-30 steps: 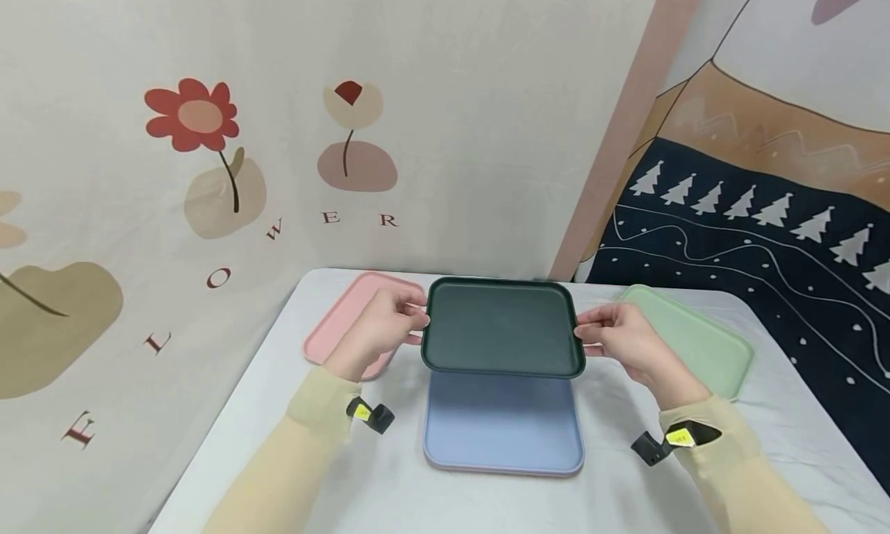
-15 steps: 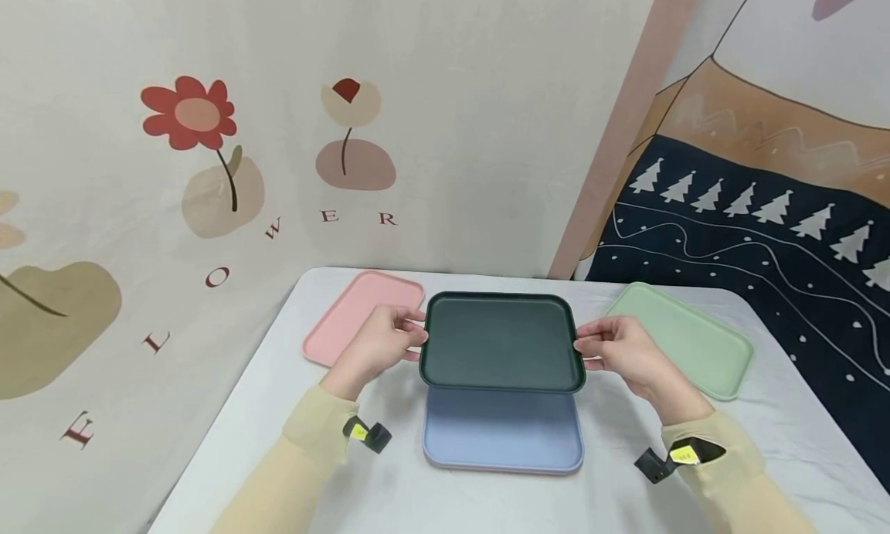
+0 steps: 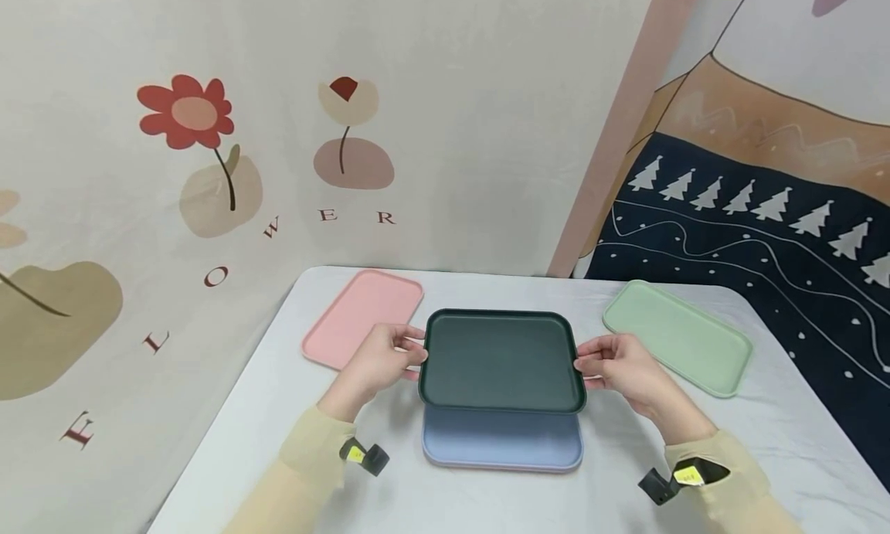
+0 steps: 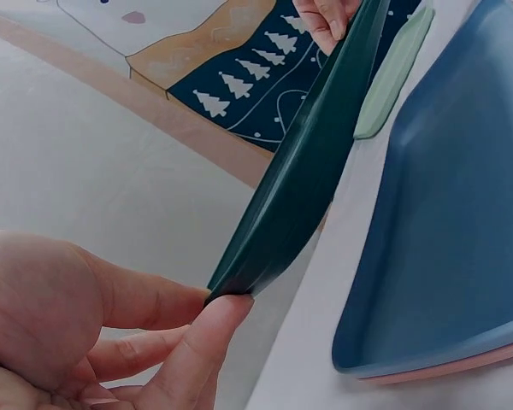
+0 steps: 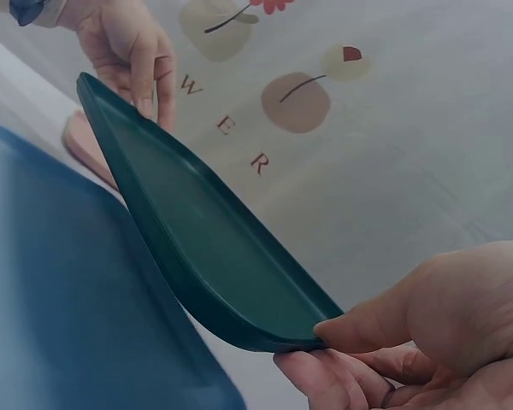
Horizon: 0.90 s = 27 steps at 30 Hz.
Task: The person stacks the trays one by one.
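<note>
A dark green rectangular tray (image 3: 502, 362) is held up level between both hands. My left hand (image 3: 378, 360) pinches its left short edge, thumb above and fingers below. On the opposite edge, my right hand (image 3: 621, 366) pinches the rim the same way. Under it lies a blue tray (image 3: 502, 445), its far part covered by the green one in the head view. The left wrist view shows a gap between the green tray and the blue tray (image 4: 462, 213), and a pinkish rim (image 4: 462, 366) shows just beneath the blue one.
A pink tray (image 3: 365, 314) lies at the back left of the white-covered table (image 3: 229, 449), partly behind the left hand. At the back right is a light green tray (image 3: 681, 337). A printed cloth wall (image 3: 480, 132) rises right behind the table's far edge.
Both hands have brought the dark green tray nearer and lower, so it now covers more of the blue tray. The pink and light green trays show more fully.
</note>
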Each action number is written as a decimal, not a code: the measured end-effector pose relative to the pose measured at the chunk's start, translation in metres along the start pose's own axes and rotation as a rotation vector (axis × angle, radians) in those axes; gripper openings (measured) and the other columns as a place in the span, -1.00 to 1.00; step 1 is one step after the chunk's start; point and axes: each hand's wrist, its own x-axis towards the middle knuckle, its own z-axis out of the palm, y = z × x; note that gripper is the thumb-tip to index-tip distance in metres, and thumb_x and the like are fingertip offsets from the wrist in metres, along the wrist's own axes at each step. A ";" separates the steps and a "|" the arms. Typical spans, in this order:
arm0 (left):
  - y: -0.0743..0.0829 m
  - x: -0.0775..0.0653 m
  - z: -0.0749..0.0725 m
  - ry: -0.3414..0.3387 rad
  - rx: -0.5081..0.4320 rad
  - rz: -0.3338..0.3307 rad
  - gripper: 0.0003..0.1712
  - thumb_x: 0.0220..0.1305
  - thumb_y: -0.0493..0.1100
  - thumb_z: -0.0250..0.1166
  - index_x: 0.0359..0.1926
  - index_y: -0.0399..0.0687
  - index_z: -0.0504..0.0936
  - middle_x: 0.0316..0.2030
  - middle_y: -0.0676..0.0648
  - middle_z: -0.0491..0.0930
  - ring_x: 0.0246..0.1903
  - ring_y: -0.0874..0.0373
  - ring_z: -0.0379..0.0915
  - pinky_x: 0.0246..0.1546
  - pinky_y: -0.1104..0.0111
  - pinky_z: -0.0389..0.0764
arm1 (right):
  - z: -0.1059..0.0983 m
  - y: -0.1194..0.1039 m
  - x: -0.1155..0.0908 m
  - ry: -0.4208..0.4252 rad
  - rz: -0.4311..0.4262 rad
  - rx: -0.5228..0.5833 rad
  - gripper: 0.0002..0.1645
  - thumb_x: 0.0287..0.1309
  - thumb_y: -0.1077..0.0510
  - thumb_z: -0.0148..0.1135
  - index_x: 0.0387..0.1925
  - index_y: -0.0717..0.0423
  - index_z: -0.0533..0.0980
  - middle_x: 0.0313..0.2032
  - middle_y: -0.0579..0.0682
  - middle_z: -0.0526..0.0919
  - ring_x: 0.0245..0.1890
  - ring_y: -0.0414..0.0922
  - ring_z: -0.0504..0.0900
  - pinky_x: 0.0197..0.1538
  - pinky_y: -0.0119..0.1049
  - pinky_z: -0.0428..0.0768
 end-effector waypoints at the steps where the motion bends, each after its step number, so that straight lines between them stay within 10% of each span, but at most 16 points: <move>1: -0.001 -0.001 0.001 -0.001 -0.001 -0.003 -0.66 0.32 -0.52 0.32 0.11 -0.42 0.64 -0.24 -0.23 0.66 -0.32 0.05 0.70 -0.32 0.20 0.83 | 0.000 0.002 -0.001 0.000 0.003 0.001 -0.69 0.37 0.43 0.26 0.05 0.58 0.48 -0.20 0.18 0.65 -0.26 -0.07 0.72 -0.18 -0.23 0.81; 27: -0.031 -0.012 0.009 -0.085 0.009 -0.049 -0.65 0.27 -0.55 0.29 0.08 -0.46 0.60 -0.29 -0.23 0.64 -0.44 0.02 0.66 -0.37 0.20 0.82 | 0.008 0.037 -0.012 -0.056 0.037 0.020 -0.75 0.30 0.44 0.28 -0.05 0.56 0.50 -0.29 0.15 0.64 -0.34 -0.08 0.69 -0.29 -0.28 0.79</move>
